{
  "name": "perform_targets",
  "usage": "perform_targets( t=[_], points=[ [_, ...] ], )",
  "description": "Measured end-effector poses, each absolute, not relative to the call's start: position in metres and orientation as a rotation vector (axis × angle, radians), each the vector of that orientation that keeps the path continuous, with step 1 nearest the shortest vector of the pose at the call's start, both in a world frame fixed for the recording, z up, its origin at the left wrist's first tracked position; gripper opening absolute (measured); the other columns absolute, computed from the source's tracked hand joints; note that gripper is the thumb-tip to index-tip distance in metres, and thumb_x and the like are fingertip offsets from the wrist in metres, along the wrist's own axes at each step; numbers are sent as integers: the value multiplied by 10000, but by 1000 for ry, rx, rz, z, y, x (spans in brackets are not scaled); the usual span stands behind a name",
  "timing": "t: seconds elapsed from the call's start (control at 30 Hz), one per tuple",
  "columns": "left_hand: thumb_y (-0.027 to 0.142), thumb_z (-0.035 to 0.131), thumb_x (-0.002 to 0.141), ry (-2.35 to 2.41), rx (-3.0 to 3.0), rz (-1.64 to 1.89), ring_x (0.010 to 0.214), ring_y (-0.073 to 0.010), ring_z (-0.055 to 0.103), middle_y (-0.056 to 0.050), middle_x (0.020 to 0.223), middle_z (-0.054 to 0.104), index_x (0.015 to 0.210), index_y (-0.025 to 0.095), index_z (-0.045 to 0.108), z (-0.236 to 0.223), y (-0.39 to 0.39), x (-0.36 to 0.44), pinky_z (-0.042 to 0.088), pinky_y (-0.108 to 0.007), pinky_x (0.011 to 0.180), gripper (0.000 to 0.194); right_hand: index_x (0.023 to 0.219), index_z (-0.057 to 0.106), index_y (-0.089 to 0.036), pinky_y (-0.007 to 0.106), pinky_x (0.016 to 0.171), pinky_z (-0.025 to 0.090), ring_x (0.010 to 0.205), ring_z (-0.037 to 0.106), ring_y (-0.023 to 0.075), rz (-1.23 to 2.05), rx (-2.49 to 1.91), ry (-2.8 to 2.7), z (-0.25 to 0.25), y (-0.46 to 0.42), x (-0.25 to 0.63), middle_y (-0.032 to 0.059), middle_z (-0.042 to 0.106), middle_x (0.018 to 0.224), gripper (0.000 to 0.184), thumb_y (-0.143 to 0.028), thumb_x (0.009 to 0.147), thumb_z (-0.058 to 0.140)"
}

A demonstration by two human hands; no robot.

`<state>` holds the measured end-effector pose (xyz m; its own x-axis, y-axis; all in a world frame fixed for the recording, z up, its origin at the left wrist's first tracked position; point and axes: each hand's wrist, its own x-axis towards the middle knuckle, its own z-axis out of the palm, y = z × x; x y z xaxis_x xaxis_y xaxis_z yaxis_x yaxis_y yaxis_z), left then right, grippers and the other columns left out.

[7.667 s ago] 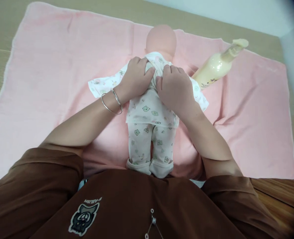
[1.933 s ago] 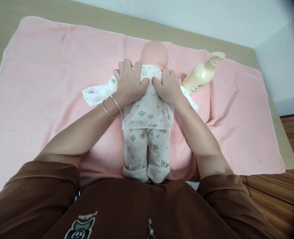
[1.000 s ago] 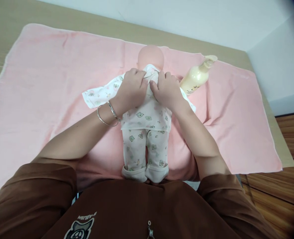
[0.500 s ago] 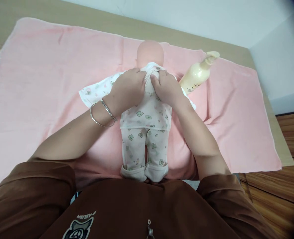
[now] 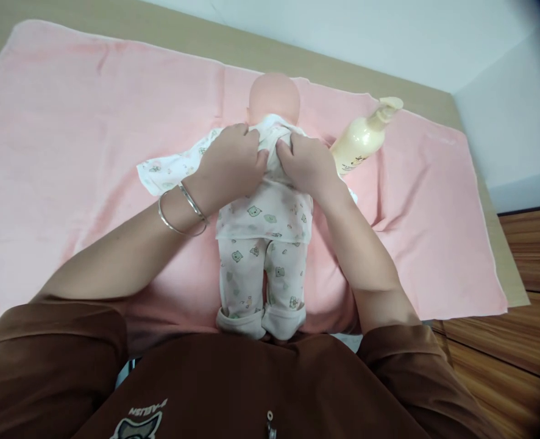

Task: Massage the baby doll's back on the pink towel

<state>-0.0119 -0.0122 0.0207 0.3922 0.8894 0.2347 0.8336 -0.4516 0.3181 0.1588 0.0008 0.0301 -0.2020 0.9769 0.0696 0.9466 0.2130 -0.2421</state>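
A baby doll (image 5: 272, 96) lies face down on a pink towel (image 5: 91, 128), its bald head away from me and its feet at my body. It wears a white printed shirt (image 5: 270, 210) and matching trousers (image 5: 261, 274). My left hand (image 5: 231, 164), with two bangles on the wrist, and my right hand (image 5: 307, 164) rest on the doll's upper back. The fingers of both are curled and pinch a bunched fold of the shirt between them just below the neck.
A cream pump bottle (image 5: 360, 139) lies on the towel right of the doll's shoulder, close to my right hand. The towel covers a wooden table (image 5: 503, 256) whose right edge is near; a white wall stands behind. Wooden floor shows at the lower right.
Two seconds ago both hands lay flat on the doll's shoulders. Since then the fingers have drawn together at the middle and gathered the shirt cloth into a fold.
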Motion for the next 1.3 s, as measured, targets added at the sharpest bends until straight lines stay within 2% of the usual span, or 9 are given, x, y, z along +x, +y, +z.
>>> perform_targets(
  t=[0.13,0.33,0.47,0.6,0.7,0.77,0.9,1.1,1.3],
  points=[
    [148,476,1035,1650,2570,415,966,-333,623,-143,946,603,886,177,631,32,-18,-11,494,-437,832,216,1205,588,-69,545,1055,478,1209,614,375,194,-1821,-2292,27,0,158,205,663,1180,465,-381,1123,253],
    [399,326,1132,1606,2205,624,866,-237,545,-62,897,632,959,220,643,6,22,-24,458,-391,858,402,1187,580,-79,550,1147,413,1327,519,389,41,-1668,-2417,31,-37,134,220,611,1243,367,-324,1101,321],
    [465,294,1132,1546,2334,703,962,-286,567,-90,936,610,1036,210,626,-6,19,-25,465,-458,905,429,1141,613,-89,488,1092,464,1263,572,367,29,-1650,-2393,32,-34,136,213,642,1210,399,-330,1112,296],
    [270,383,1079,1490,2629,624,1027,-343,576,-132,953,595,949,211,613,10,-10,-15,470,-486,928,270,1168,631,-106,488,1024,496,1180,637,364,162,-1780,-2307,28,-6,154,200,682,1188,524,-458,1135,244],
    [116,442,988,1592,2674,509,936,-317,593,-119,925,588,893,218,593,25,-19,-10,487,-431,855,206,1231,617,-74,496,1009,501,1176,643,364,199,-1828,-2320,26,7,161,202,684,1206,558,-456,1142,221],
    [115,449,986,1642,2596,487,897,-290,590,-103,902,592,842,227,583,27,-13,-10,487,-404,818,226,1263,597,-56,495,1038,485,1211,622,366,185,-1812,-2340,27,3,159,210,670,1239,526,-424,1145,240],
    [324,381,1074,1651,2301,552,931,-270,569,-93,975,640,971,220,645,16,10,-16,454,-411,862,302,1268,578,-41,500,1096,446,1259,580,384,90,-1764,-2389,32,-20,145,225,642,1244,460,-377,1135,293],
    [600,235,1048,1694,2193,633,1135,-318,529,-110,1145,665,1242,207,645,-3,16,-15,366,-467,998,600,1160,635,-53,500,984,505,1153,627,392,103,-1785,-2343,32,-17,148,218,677,1131,554,-474,1128,277],
    [691,191,1023,1784,2124,637,1256,-350,481,-120,1233,652,1377,200,580,-5,13,-9,334,-512,1047,720,1168,612,-95,429,906,501,1071,649,336,339,-1697,-2273,17,14,172,188,688,1122,646,-641,1094,275]
  ],
)
